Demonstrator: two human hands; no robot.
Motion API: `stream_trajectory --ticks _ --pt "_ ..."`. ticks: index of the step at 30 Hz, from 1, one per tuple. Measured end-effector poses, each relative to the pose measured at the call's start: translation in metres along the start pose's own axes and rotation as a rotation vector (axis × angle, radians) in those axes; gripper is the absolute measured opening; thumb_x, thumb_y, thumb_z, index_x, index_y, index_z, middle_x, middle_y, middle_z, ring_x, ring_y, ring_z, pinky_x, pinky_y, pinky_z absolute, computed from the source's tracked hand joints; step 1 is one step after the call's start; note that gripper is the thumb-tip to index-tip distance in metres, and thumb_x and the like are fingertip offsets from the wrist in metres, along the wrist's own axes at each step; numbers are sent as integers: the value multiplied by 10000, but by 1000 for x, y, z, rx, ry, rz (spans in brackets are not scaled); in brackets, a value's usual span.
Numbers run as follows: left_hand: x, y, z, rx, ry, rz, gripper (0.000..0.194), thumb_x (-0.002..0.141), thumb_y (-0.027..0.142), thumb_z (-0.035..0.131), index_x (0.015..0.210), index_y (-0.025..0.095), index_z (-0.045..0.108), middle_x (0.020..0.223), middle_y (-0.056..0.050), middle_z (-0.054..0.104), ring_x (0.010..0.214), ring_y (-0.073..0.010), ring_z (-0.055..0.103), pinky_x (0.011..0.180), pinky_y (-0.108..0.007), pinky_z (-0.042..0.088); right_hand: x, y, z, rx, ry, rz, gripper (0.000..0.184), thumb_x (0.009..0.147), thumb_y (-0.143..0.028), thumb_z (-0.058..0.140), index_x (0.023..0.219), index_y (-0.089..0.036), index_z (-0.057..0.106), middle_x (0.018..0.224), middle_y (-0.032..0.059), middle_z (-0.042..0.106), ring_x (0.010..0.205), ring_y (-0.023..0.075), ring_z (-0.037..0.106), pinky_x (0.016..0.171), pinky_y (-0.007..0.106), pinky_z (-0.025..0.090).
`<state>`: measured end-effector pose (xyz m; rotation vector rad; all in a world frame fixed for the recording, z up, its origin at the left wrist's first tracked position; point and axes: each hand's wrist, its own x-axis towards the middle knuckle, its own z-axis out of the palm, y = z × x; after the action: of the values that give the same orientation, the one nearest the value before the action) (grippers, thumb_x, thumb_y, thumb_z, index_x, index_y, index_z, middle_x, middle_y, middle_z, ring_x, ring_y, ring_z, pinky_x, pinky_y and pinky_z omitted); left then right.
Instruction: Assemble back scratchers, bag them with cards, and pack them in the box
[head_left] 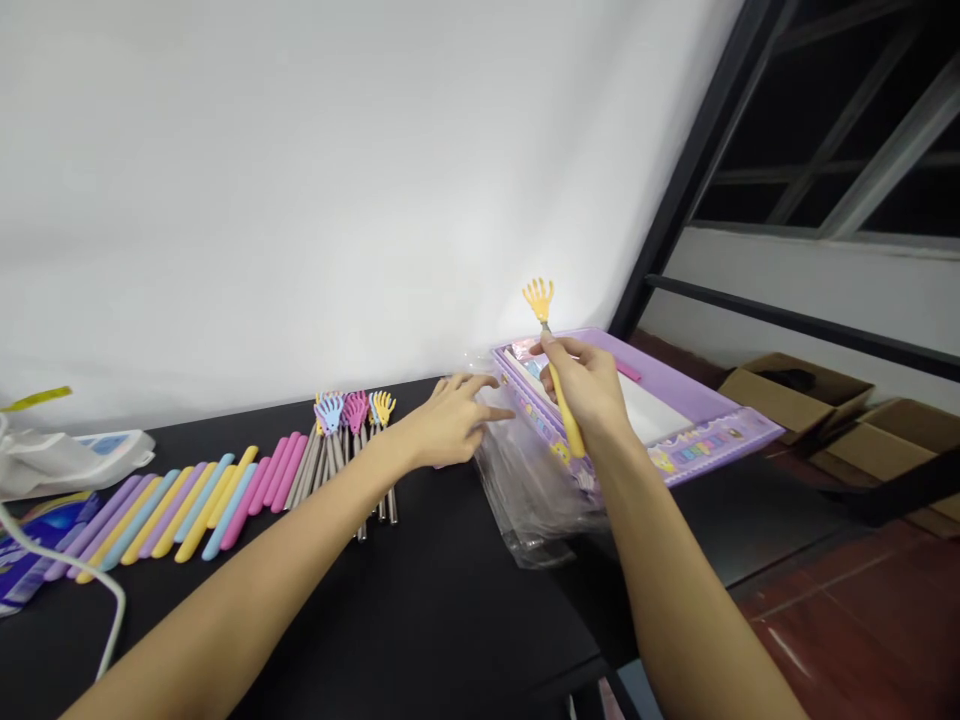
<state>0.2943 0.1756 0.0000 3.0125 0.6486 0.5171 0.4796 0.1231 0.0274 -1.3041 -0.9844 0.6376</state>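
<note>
My right hand [589,385] is closed around a yellow back scratcher [541,305], its hand-shaped head pointing up and its yellow grip sticking out below my fist. It hovers over the near edge of a purple box [705,405]. My left hand [450,420] reaches across the black table [420,610], fingers spread and resting on a stack of clear plastic bags [525,485] beside the box.
Several back scratchers with coloured hand heads [352,412] lie left of my left hand. A row of pastel handle sleeves [187,500] lies further left. A white cable [90,585] and packaging sit at the far left. Cardboard boxes [795,390] stand on the floor, right.
</note>
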Motion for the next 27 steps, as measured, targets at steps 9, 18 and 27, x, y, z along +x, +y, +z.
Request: stream_trajectory --ticks 9,18,27 --pt "1 -6 10 195 140 232 195 942 130 598 980 198 777 1303 -70 688 1232 -284 535 980 -448 486 -5 -2 3 -77 -42 -42 277 921 -416 630 828 -168 712 449 -51 468 419 83 384 441 218 295" --pt "-14 -4 -14 307 597 196 231 964 111 550 1010 212 753 1004 -85 720 935 -197 616 770 -331 545 -3 -1 7 0 -126 -24 274 986 -367 546 775 -197 577 432 -77 412 381 72 379 409 195 295" --pt "-61 -1 -50 179 867 -225 301 919 104 547 1150 177 726 1103 -61 777 947 -198 756 851 -309 610 -37 -11 44 109 -684 196 486 705 -458 857 961 -219 520 588 -99 539 341 18 286 343 187 207"
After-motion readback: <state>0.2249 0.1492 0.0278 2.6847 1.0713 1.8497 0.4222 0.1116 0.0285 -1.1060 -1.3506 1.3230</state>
